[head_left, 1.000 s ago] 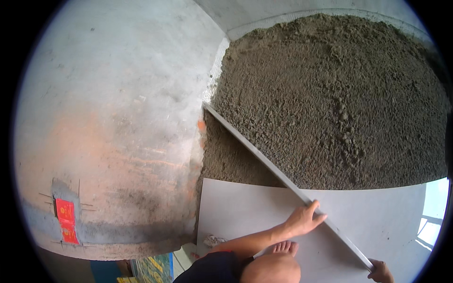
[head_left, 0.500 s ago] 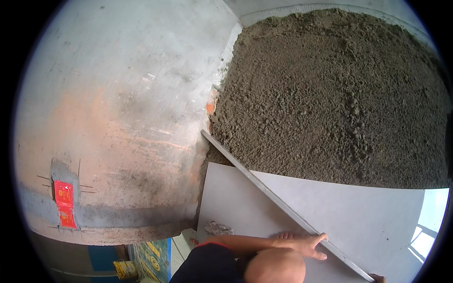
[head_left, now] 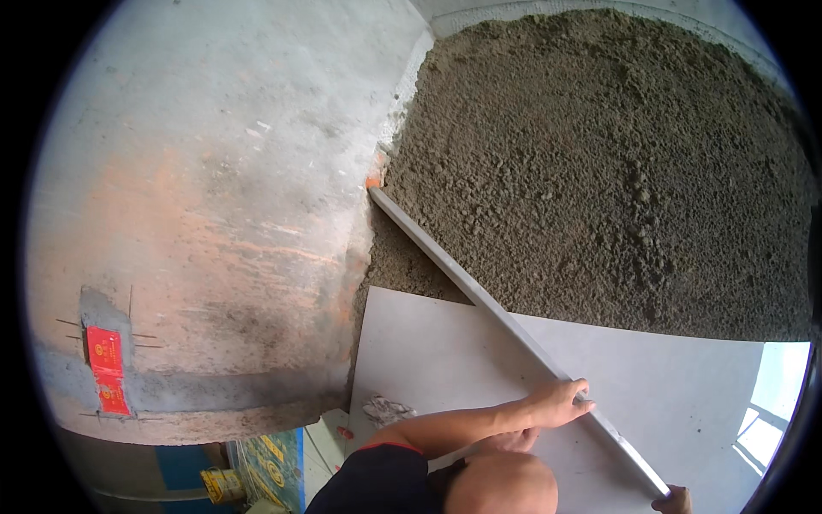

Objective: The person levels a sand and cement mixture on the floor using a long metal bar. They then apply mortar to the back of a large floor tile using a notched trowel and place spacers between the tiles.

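Note:
A long grey metal straightedge (head_left: 449, 274) runs diagonally from the base of the left wall over wet mortar and a large pale floor tile (head_left: 668, 377). My left hand (head_left: 556, 403) is closed on the bar in its lower part, my bare foot partly hidden behind it. My right hand (head_left: 672, 501) grips the bar's near end at the bottom edge. Rough grey-brown mortar (head_left: 591, 171) covers the floor beyond the tile, with a darker wedge below the bar at the left. A crumpled pale scrap (head_left: 390, 409) lies on the tile near my forearm.
A plastered wall (head_left: 197, 120) with orange patches and a red-covered box (head_left: 106, 349) bounds the left; another wall (head_left: 514, 8) runs along the top. At the lower left are a yellow can (head_left: 221, 487) and a printed board (head_left: 265, 471). My bent knee (head_left: 501, 488) is at the bottom centre.
The straightedge's far end came down toward the tile, then in the last half second moved back up along the wall, baring the mortar wedge again. My hands moved with it, still gripping.

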The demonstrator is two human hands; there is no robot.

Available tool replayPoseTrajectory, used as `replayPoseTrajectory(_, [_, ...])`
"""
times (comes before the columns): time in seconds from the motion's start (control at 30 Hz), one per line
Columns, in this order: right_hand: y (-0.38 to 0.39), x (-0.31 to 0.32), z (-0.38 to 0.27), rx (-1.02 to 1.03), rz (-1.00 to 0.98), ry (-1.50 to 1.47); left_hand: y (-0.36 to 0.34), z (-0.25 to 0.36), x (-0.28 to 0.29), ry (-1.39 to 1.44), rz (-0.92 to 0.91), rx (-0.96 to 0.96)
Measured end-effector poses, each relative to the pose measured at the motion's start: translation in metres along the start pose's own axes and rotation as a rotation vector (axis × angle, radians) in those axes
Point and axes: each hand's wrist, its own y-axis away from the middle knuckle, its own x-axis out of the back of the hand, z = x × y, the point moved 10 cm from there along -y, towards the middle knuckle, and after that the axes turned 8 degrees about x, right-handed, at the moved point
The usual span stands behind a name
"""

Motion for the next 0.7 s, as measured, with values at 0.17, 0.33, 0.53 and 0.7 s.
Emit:
replayPoseTrajectory(0.17, [0.000,-0.003,0.014,-0.049,-0.022,-0.094,-0.003,0.006,0.004,-0.055,0.089,-0.066])
replayPoseTrajectory(0.33, [-0.014,-0.008,-0.012,-0.015,-0.006,-0.069,-0.027,0.019,0.038,-0.031,0.230,-0.207])
replayPoseTrajectory(0.53, [-0.051,-0.007,-0.128,0.008,0.258,-0.025,-0.062,0.015,0.131,-0.158,0.491,-0.033])
replayPoseTrajectory(0.7, [-0.053,-0.022,-0.211,0.189,0.228,0.061,-0.050,0.021,0.165,-0.300,0.654,-0.014])
